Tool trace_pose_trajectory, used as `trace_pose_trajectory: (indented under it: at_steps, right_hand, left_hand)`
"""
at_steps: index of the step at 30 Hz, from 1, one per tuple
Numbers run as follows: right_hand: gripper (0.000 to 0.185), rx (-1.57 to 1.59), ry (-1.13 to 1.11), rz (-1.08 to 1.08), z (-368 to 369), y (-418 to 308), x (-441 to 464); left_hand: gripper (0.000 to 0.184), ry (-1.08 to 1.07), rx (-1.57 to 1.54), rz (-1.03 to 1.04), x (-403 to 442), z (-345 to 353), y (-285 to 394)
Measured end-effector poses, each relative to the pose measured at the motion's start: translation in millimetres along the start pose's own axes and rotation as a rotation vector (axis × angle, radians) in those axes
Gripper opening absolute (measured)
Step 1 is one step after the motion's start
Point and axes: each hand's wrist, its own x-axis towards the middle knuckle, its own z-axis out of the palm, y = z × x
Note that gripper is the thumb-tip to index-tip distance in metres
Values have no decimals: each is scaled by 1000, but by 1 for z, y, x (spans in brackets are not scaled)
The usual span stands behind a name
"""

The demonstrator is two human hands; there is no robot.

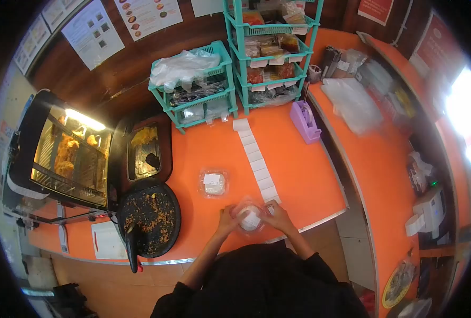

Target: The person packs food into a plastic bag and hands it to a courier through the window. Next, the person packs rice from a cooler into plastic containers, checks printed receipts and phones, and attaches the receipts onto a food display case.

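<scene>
A clear plastic food container (pixel 251 220) with white contents, apparently rice, is between my hands at the counter's front edge. A white label shows on it. My left hand (pixel 228 219) closes on its left side, fingers bent over the rim. My right hand (pixel 279 217) grips the right side, thumb and fingers pinched near the edge; its fingertips are partly hidden. Farther back and left sits a second clear container (pixel 213 183) with a white label on its lid. A strip of white labels (pixel 255 159) runs from the back of the counter almost to my right hand.
A stone mortar (pixel 164 233) with crumbs and a pestle (pixel 131 246) stands left, beside a white cutting board (pixel 108 241). Behind are a metal tray (pixel 143 161) and lit food warmer (pixel 71 153). Teal racks (pixel 230 100) and a purple tape dispenser (pixel 305 123) stand at the back.
</scene>
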Motion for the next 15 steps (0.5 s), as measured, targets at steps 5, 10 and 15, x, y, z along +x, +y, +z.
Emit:
trace_pose_trajectory:
  at_steps: [5, 10, 15]
  right_hand:
    - [45, 640, -343, 455, -25, 2, -8]
    - [30, 502, -79, 24, 9, 39, -11]
    - [24, 205, 123, -83, -7, 24, -23]
  left_hand:
    - [56, -257, -100, 49, 3, 1, 10]
    - [53, -361, -456, 73, -12, -5, 23]
    - [55, -440, -419, -62, -33, -5, 44]
